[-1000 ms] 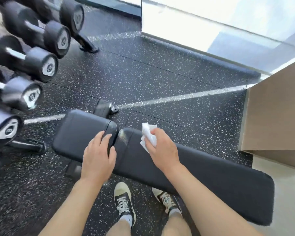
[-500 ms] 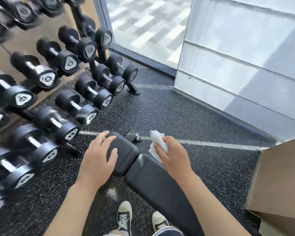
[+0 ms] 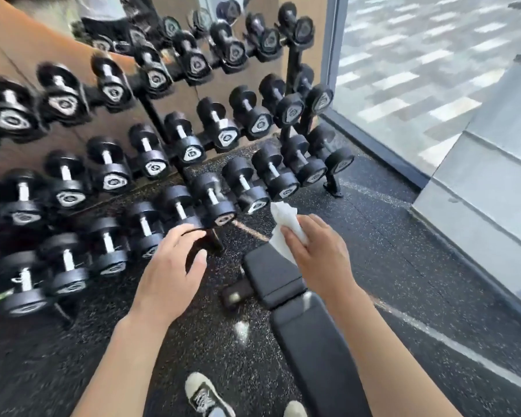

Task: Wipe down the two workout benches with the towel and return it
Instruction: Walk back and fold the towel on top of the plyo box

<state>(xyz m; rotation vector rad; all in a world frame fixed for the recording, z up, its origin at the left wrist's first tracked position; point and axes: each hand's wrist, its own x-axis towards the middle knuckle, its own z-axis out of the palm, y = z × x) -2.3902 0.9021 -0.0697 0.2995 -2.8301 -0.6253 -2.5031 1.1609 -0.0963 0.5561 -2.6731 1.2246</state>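
Over the bench (image 3: 286,284) end, your right hand (image 3: 319,251) clenching the towel (image 3: 285,227), bench just below that grip, your left hand (image 3: 170,272) empty, fingers spread, dumbbells (image 3: 214,200) beyond.

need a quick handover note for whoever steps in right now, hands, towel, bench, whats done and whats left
Right hand: grip shut on the white towel, above the small end pad of the bench.
Left hand: open and empty, hovering over the floor between the bench and the dumbbell rack.
Done: cannot tell from this view how much of the bench is wiped.
Left: finish this bench, wipe the second bench (not in view), return the towel.
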